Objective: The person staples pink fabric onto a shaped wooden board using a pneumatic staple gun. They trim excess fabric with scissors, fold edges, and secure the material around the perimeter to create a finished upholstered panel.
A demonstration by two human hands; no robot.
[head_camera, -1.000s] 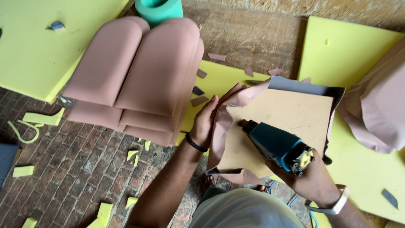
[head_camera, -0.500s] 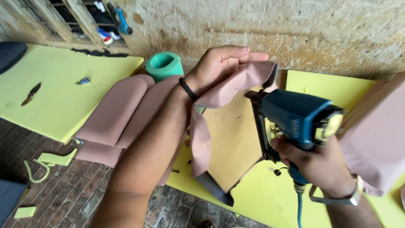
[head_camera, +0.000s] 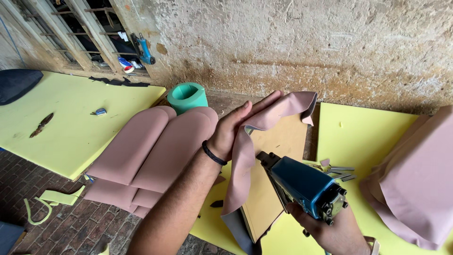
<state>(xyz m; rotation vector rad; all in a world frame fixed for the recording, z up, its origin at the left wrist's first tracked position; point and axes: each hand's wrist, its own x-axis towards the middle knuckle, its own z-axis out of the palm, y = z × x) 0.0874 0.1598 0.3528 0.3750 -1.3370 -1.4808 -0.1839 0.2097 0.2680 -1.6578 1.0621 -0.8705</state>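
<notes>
head view: at the centre of the frame the left hand (head_camera: 240, 127) lies flat, fingers straight and released, pressing a flap of smooth pink leatherette (head_camera: 264, 127) over the top edge of a flat tan board (head_camera: 278, 165). the leatherette folds down the board's left side, limp and creased, showing a grey underside near the bottom edge. a black band circles the wrist. in the lower right, the right hand (head_camera: 337, 231) is clenched around the handle of a blue metal staple gun (head_camera: 302, 184), its narrow nose touching the board's left edge beside the fabric. left of centre lie padded pink cushions (head_camera: 151, 151) with rounded tops, stacked on a brick floor. a teal foam roll (head_camera: 187, 97) stands above them. flat yellow foam sheets (head_camera: 71, 123) fill the upper left and right. a rough stained wall runs along the top.
</notes>
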